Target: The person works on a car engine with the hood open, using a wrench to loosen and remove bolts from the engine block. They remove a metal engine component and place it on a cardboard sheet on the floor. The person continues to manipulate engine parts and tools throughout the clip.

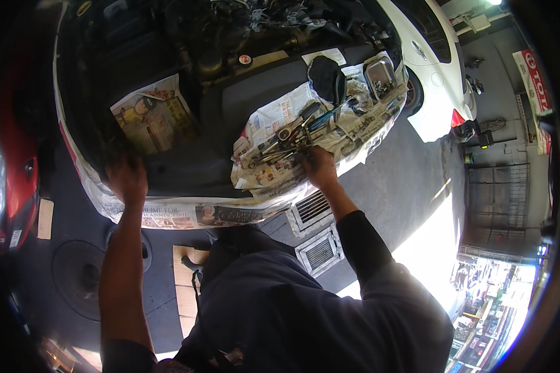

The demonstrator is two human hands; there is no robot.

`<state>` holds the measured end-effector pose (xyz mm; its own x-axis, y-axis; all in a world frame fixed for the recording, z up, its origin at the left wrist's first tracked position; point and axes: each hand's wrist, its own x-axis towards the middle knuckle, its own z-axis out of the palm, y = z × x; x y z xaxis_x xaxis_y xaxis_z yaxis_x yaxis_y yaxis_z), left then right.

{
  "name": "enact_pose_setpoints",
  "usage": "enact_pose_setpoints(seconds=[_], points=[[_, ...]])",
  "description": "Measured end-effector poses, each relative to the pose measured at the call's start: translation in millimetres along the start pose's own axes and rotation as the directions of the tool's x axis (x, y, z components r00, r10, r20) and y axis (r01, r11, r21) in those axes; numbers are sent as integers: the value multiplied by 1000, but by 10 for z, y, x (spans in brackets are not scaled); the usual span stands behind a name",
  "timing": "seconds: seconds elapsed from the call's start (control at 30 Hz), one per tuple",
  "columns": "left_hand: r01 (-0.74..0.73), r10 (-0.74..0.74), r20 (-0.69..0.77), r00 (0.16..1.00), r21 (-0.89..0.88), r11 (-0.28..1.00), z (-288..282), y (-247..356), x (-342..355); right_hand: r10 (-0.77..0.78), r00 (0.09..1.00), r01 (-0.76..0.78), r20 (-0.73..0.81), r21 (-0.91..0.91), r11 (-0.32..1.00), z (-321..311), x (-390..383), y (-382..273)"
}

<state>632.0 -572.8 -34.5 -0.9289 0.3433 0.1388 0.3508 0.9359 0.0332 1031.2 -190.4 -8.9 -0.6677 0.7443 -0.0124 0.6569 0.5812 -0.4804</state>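
My left hand (pixel 127 177) reaches over the front edge of the car's engine bay, by the dark plastic cover (pixel 174 177). Its fingers are lost in shadow. Over the newspaper (pixel 270 121) on the right front, my right hand (pixel 320 166) is curled at the near end of a pile of hand tools (pixel 289 137). The fingers look closed; whatever they hold is hidden. Metal wrenches or ratchets and a blue-handled tool (pixel 320 121) lie in the pile. Beyond them sit a black cloth or pouch (pixel 327 79) and a metal tray (pixel 380 78) of small parts.
Another newspaper sheet (pixel 155 115) lies at the left of the bay. Newspaper (pixel 211 213) also covers the bumper edge before me. A white car (pixel 432 99) stands at the right, a red car (pixel 18 180) at the left. Metal floor grates (pixel 317 230) lie below the bumper.
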Motion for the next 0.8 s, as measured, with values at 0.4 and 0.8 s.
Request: enact_pose_setpoints(seconds=[0.4,0.8], points=[[87,-96,124,988,78,993,-82,74,40,263,963,-231,59,-320,919,-11,734,140],[87,-106,198,975,101,991,152,-88,91,195,972,-225,-135,-270,936,67,891,81]])
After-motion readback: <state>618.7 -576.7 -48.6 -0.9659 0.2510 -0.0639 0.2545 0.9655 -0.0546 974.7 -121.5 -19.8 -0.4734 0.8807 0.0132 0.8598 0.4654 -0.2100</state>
